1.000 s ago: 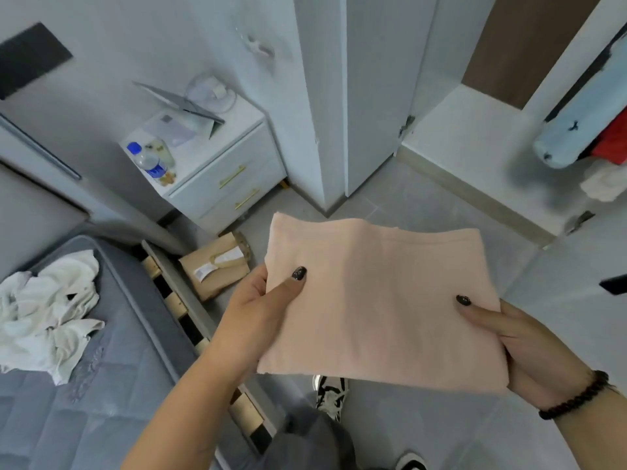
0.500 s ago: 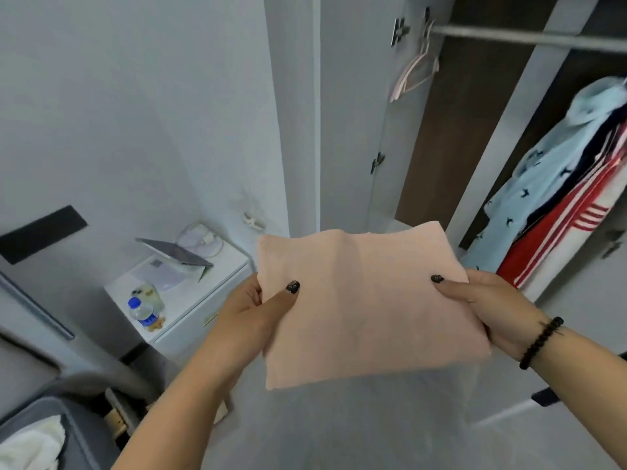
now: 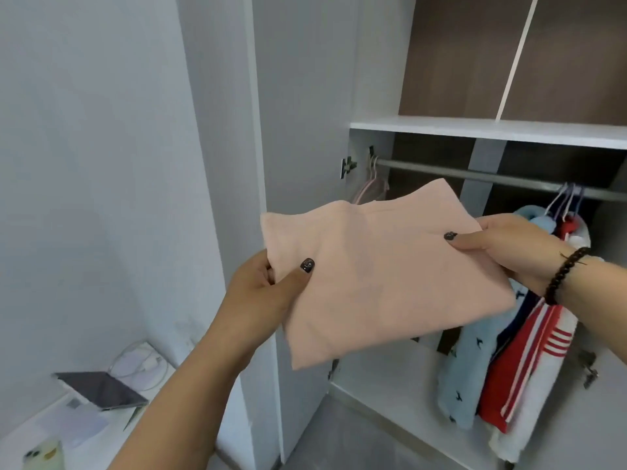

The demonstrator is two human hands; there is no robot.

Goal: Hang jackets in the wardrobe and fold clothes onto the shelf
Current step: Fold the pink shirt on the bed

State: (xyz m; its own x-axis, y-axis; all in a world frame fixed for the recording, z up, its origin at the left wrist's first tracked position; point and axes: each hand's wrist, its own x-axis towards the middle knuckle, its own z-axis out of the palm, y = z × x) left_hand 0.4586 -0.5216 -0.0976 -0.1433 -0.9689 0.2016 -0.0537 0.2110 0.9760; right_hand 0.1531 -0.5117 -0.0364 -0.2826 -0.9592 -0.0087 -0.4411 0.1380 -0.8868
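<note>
A folded pale pink garment is held flat in front of the open wardrobe. My left hand grips its left edge, thumb on top. My right hand grips its right edge, thumb on top, with a dark bead bracelet on the wrist. The white shelf sits above and beyond the garment. Under it runs the metal rail, with a light blue jacket and a red and white striped jacket hanging at its right end.
An empty pink hanger hangs at the rail's left end, partly behind the garment. The wardrobe's open white door stands left of the compartment. A white nightstand with a tablet and a cable sits at the lower left.
The view has swung up from the floor and bed to the wardrobe's shelf and rail. Both hands have raised the folded pink garment toward the shelf, still holding its two edges.
</note>
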